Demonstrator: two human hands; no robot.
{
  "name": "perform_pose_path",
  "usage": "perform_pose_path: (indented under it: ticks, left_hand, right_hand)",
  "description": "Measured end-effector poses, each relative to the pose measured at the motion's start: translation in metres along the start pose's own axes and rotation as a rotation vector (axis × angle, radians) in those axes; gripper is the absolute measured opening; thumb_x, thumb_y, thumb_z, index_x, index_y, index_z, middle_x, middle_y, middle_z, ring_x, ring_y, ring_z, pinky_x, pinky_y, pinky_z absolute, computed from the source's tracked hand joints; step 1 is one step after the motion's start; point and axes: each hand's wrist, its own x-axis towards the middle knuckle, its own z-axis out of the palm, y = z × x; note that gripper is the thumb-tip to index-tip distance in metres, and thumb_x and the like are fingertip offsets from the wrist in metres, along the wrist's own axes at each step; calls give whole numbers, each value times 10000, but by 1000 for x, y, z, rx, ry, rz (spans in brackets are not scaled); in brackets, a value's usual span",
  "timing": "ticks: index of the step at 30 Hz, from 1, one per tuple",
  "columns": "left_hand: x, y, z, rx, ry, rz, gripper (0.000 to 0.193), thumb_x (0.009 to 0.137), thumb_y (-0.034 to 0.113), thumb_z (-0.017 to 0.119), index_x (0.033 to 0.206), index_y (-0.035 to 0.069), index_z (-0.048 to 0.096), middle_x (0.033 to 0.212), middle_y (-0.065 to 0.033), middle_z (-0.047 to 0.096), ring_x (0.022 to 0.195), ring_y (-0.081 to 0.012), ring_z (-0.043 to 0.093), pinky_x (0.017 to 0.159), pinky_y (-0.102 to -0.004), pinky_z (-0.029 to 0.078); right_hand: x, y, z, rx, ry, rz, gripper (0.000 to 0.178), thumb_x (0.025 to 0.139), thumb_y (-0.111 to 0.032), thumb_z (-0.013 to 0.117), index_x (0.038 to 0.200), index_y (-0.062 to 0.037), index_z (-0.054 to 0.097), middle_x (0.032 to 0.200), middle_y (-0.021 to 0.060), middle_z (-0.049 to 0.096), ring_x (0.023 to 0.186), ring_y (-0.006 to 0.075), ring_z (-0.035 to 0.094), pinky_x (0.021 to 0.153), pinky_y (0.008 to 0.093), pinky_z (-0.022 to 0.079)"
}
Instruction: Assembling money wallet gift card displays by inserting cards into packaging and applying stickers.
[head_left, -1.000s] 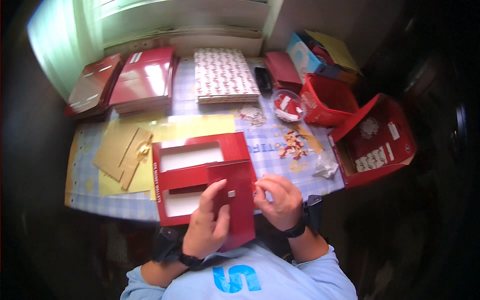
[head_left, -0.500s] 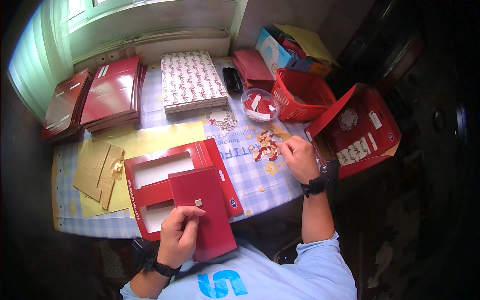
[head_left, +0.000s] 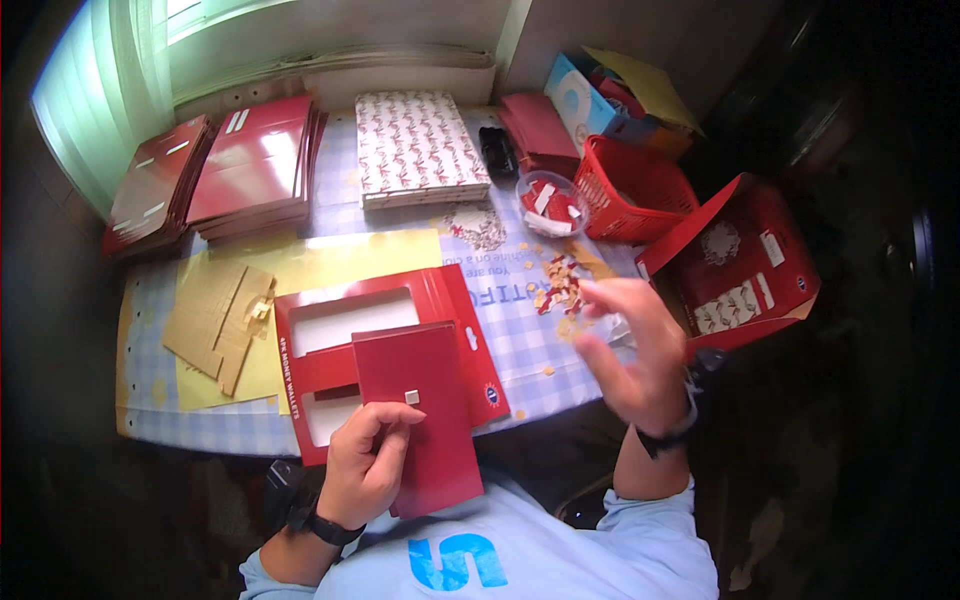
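Back from the scatter of small red-and-white paper bits (head_left: 560, 285) comes the right hand (head_left: 635, 350), which half a second ago was reaching out over them; now it hovers above the table edge, fingers spread and loosely curled, blurred, and whether anything tiny sits between the fingertips I cannot tell. Left hand (head_left: 370, 465) grips the lower edge of the flat red card envelope (head_left: 420, 410), thumb on top, fingers folded beneath, clamped on it. That envelope is smooth, matte, rectangular, with a little pale square tab (head_left: 412, 397) near its middle, and it lies partly over the red cardboard frame (head_left: 380, 345), a glossy sheet with two rectangular window cut-outs. Beneath that, a yellow paper sheet (head_left: 330, 260) spreads on the checked blue tablecloth (head_left: 520, 345). To the left, brown corrugated card pieces (head_left: 215, 320) lie piled. Further back: stacks of shiny red folders (head_left: 250, 165), a patterned red-and-white stack (head_left: 415, 145), a clear round tub (head_left: 548, 200), a red mesh plastic basket (head_left: 635, 185), and an open red carton (head_left: 745, 260) off to the right.
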Motion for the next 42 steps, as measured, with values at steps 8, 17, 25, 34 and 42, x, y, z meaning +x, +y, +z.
perform_pose_path:
  ticks: [8, 17, 25, 34, 42]
  left_hand:
    - [-12, 15, -3, -41, -30, 9, 164, 926, -29, 519, 1042, 12, 628, 919, -69, 617, 825, -116, 584, 733, -231, 460]
    - [-32, -3, -18, -105, 15, 82, 208, 896, 92, 613, 1085, 6, 601, 975, -77, 651, 883, -137, 613, 785, -266, 492]
    - [-32, -6, 5, -42, 74, -13, 189, 879, 37, 620, 1066, 18, 634, 956, -37, 653, 863, -129, 610, 792, -256, 487]
    - [-22, 5, -5, -87, -42, -6, 163, 940, -41, 503, 1043, 6, 620, 903, -26, 626, 801, -54, 552, 723, -198, 448]
    - [-24, 2, -4, -93, -33, 11, 174, 936, -16, 515, 1071, 12, 622, 949, -65, 641, 872, -105, 601, 773, -237, 481]
  right_hand:
    - [17, -145, -25, 63, -175, -281, 225, 717, -131, 735, 925, -157, 653, 938, 25, 674, 781, 161, 622, 675, 308, 511]
    - [34, -108, 56, -150, 299, -976, 367, 719, -253, 698, 1086, -253, 687, 1000, 92, 646, 766, 172, 570, 719, 331, 479]
    - [26, -163, 55, -15, 191, -622, 318, 818, -303, 587, 1079, -135, 655, 998, 106, 641, 829, 213, 594, 796, 394, 466]
    - [-5, -193, 86, -90, 160, -785, 439, 865, -232, 500, 1240, -4, 509, 1229, 164, 506, 968, 287, 585, 901, 474, 481]
    - [-12, -171, 71, -145, 273, -629, 432, 895, -136, 547, 1321, -83, 502, 1204, 61, 530, 940, 225, 597, 807, 365, 541]
